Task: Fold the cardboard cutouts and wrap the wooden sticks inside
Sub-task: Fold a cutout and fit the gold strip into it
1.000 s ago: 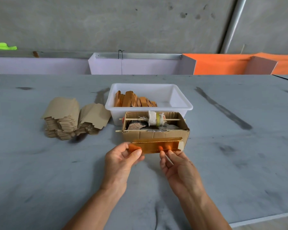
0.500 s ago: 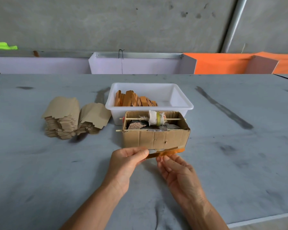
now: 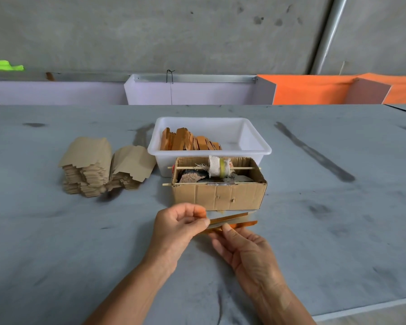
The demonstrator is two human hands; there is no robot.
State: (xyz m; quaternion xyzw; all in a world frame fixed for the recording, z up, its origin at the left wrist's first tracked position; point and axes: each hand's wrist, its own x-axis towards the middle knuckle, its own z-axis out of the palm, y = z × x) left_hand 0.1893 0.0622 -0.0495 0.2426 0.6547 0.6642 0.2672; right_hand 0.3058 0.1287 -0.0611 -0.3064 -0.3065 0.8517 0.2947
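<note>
My left hand (image 3: 177, 227) pinches the left end of a thin orange-brown strip of tape (image 3: 232, 220) just in front of a cardboard box (image 3: 218, 195). My right hand (image 3: 242, 250) holds the same strip from below, thumb on top near its middle. The strip lies nearly edge-on, low over the table. A white plastic tub (image 3: 256, 144) behind the box holds several orange-brown wooden sticks (image 3: 188, 143). Two stacks of tan cardboard cutouts (image 3: 96, 165) stand to the left.
The cardboard box has two thin skewers across it, one carrying a cloth-wrapped roll (image 3: 217, 166). The grey table (image 3: 338, 219) stretches wide on both sides. White and orange panels (image 3: 314, 90) line its far edge; its near edge runs at the lower right.
The strip was held up flat against the box front; both hands have drawn it down and toward me, turning it edge-on, clear of the box.
</note>
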